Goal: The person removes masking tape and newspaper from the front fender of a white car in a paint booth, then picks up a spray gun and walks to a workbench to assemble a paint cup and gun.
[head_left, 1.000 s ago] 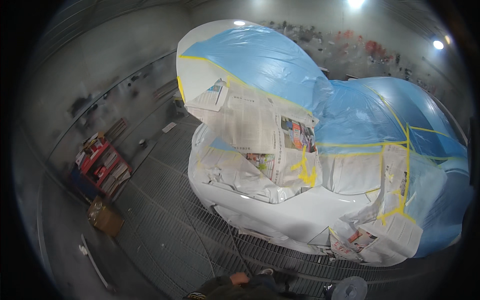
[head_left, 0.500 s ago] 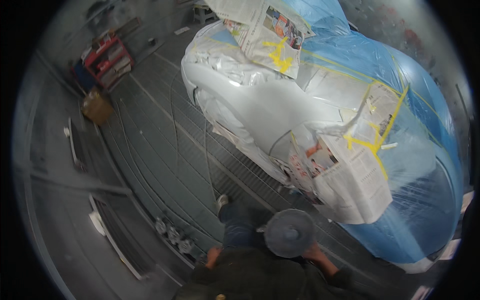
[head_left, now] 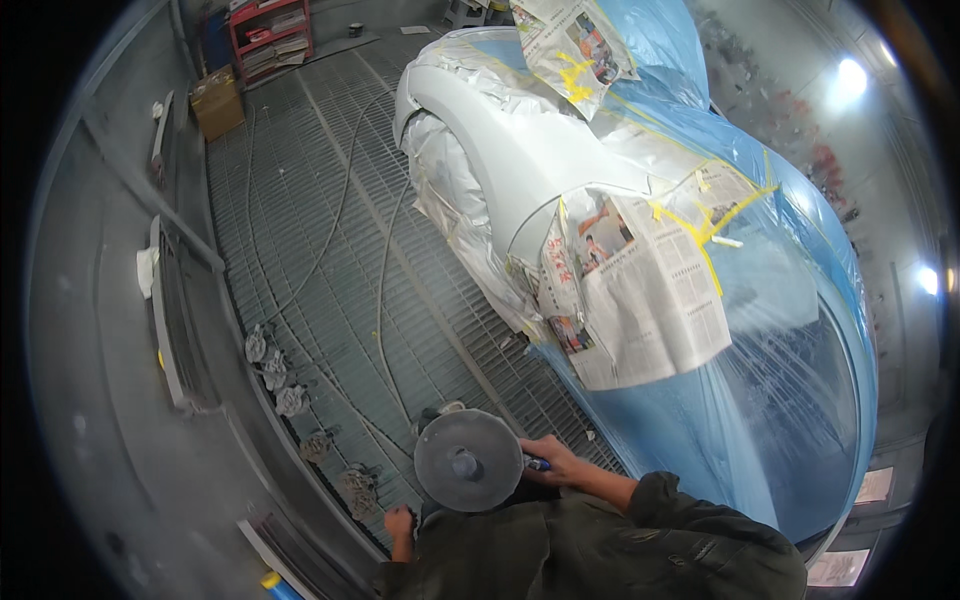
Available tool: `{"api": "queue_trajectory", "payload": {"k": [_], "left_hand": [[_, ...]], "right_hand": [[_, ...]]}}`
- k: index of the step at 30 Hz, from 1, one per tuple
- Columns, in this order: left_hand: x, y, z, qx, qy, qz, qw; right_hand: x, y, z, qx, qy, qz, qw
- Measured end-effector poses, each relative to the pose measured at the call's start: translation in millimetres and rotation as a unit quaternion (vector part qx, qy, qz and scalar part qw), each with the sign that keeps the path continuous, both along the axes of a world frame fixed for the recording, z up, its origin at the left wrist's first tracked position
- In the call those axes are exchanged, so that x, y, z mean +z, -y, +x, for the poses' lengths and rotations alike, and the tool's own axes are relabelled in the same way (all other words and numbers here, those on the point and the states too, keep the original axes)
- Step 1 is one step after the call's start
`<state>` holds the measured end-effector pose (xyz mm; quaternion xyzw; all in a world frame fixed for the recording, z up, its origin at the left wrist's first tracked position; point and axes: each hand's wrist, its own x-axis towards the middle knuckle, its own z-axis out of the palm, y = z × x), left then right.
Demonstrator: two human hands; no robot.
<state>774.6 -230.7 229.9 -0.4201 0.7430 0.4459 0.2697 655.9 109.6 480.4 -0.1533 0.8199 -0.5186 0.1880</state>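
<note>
My right hand (head_left: 550, 456) grips a spray gun (head_left: 535, 462), which has a round grey cup (head_left: 468, 460) on top with a raised centre. My left hand (head_left: 399, 521) is low beside my body, its fingers curled; whatever they might hold is hidden. Right of me stands a white car body (head_left: 530, 135), its bare fender panel framed by masking newspaper (head_left: 650, 300), yellow tape (head_left: 712, 232) and blue plastic sheeting (head_left: 660, 420). Wrinkled masking (head_left: 445, 180) covers the wheel area.
Thin hoses (head_left: 380, 330) cross the grated floor (head_left: 300, 200). Crumpled bundles (head_left: 292, 400) lie along the left wall (head_left: 100, 300), near long rail-like pieces (head_left: 170, 320). At the far end are a red shelf cart (head_left: 272, 55) and a cardboard box (head_left: 216, 105).
My view has tilted down and swung along the car's side, which now sits higher in view. The gun's cup has risen from the lower edge and shifted leftward with my right hand.
</note>
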Motion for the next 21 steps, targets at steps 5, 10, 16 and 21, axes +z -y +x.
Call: {"api": "queue_trajectory", "payload": {"k": [5,10,16,21], "left_hand": [[-31.1,15.1,122.1,-0.035,-0.118,0.048,0.991],[-29.0,60.3,223.4,-0.032,-0.062,0.038,0.997],[-34.3,70.7,308.9,0.022,-0.021,0.017,0.999],[-56.2,41.1,340.8,0.051,-0.056,0.102,0.992]], "right_hand": [[-2.3,15.8,99.1,-0.013,-0.009,-0.026,1.000],[14.5,15.7,193.5,-0.056,-0.059,-0.023,0.996],[16.7,-8.7,275.0,-0.088,-0.074,0.047,0.992],[17.0,-37.0,327.4,-0.127,-0.090,0.026,0.988]]}}
